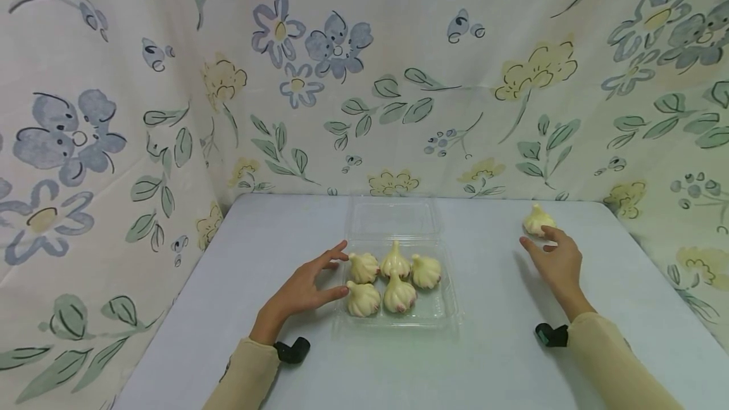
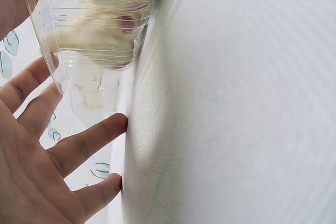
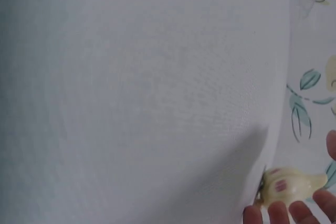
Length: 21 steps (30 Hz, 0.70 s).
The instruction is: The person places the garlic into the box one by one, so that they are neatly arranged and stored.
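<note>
A clear plastic clamshell box (image 1: 435,316) lies with its lid folded back, and several pale garlic bulbs (image 1: 425,271) sit in its base. My left hand (image 1: 303,282) is at the box's left side, thumb and fingers spread along the rim. In the left wrist view, fingertips (image 2: 51,64) meet the rim while two lower fingers reach down to the table. A lone garlic bulb (image 1: 536,219) with purple marks stands at the far right. Around its near side, my right hand (image 1: 559,266) holds its thumb and fingers apart; the right wrist view shows several fingertips (image 3: 278,212) close beside the bulb.
The box's transparent lid (image 1: 393,217) lies toward the back of the white table (image 1: 484,359). A floral curtain (image 1: 398,81) hangs behind the table and along both sides. Black wrist cameras (image 1: 552,335) sit under both wrists.
</note>
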Tool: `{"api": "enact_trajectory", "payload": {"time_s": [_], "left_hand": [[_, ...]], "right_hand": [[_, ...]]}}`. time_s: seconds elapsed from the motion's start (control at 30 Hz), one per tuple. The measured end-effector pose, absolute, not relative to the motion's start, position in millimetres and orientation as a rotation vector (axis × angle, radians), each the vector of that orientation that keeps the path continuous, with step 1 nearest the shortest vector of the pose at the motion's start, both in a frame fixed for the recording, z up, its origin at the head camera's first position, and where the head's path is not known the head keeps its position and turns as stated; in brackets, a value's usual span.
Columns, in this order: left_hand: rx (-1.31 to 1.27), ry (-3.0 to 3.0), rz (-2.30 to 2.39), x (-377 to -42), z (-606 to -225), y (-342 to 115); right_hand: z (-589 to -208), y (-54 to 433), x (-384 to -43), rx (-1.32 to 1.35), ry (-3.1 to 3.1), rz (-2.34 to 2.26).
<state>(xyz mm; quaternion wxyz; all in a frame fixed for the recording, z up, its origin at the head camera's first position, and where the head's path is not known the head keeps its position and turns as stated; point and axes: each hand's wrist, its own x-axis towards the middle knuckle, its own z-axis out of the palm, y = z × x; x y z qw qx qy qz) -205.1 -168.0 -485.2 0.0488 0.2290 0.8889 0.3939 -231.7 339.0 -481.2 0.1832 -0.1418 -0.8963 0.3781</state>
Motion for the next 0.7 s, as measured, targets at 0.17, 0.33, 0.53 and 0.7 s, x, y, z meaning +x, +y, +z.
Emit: {"api": "enact_trajectory", "payload": {"time_s": [0.17,0.33,0.53,0.7], "left_hand": [[0.699,2.709,1.201,-205.3,-485.7,-167.6],[0.701,2.71,1.206,-205.1,-485.3,-167.0],[0.707,2.723,1.203,-204.7,-485.7,-167.0],[0.721,2.715,1.212,-204.9,-486.4,-167.9]], "right_hand": [[-482.6,341.6,-236.1,-0.469,-2.467,1.07],[-483.7,345.5,-240.5,-0.486,-2.461,1.043],[-485.0,354.3,-245.5,-0.489,-2.542,1.053],[-484.7,360.3,-248.3,-0.449,-2.611,1.07]]}}
